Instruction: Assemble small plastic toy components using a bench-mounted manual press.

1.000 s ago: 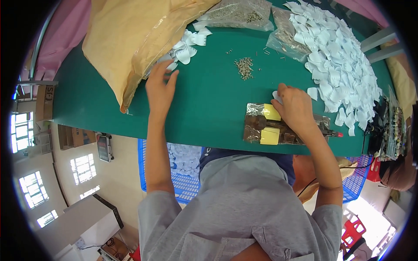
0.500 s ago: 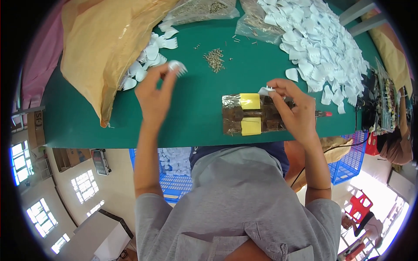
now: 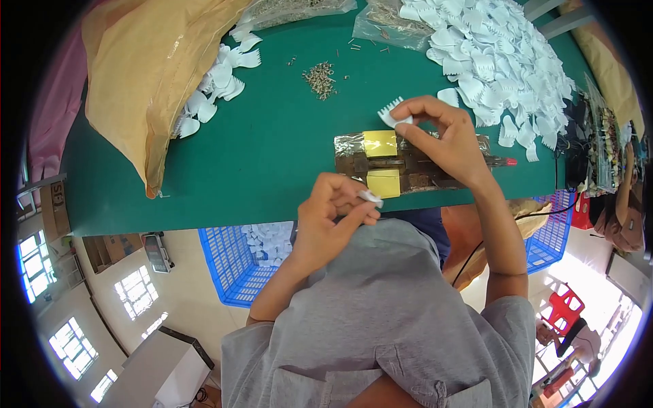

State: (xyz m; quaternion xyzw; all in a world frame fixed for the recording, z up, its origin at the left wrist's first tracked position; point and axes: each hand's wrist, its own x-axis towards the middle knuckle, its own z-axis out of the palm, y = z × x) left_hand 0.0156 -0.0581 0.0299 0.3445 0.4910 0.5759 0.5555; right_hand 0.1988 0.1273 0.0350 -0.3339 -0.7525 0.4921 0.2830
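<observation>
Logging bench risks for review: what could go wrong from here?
1. The left hand pinches a small white piece close to the near edge of the green table; a slip might send it off the edge.
2. The small metal-looking parts lie in a loose heap; a knock could scatter them.
3. The right hand holds a toothed white piece by fingertips; it could drop onto the taped block.

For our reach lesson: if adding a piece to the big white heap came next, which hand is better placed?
Probably the right hand: it holds a white toothed piece close to the heap. The left hand, pinching another white piece, is farther off, by the near table edge.
</observation>
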